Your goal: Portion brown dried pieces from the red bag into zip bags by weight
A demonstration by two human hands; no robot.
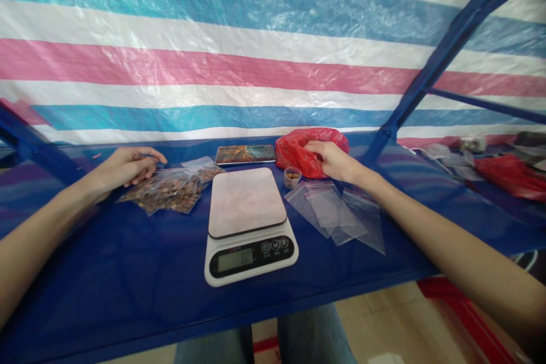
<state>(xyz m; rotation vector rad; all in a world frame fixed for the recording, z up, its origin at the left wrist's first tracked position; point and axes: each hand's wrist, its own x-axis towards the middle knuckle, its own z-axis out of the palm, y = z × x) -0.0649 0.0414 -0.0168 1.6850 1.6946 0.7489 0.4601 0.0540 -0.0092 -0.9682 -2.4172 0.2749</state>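
My left hand [130, 168] rests at the left beside filled zip-lock bags [170, 190] of small brown pieces; its index finger is stretched out, the others are loosely bent, and it holds nothing. At the back right, my right hand [335, 160] is at the mouth of a red plastic bag [294, 151], fingers curled at its edge with the tips partly hidden. A small clear cup [292, 177] with brown pieces stands just in front of that bag. Between my hands sits a white kitchen scale [247, 205] with a bare plate, its display reading 0.0.
Several flat clear zip-lock bags [330, 210] lie right of the scale. Behind the scale is a phone [246, 154] with a lit screen. The blue table [128, 296] has blue metal posts [426, 77] and a striped tarp [213, 68] behind. Another red bag [512, 176] lies far right.
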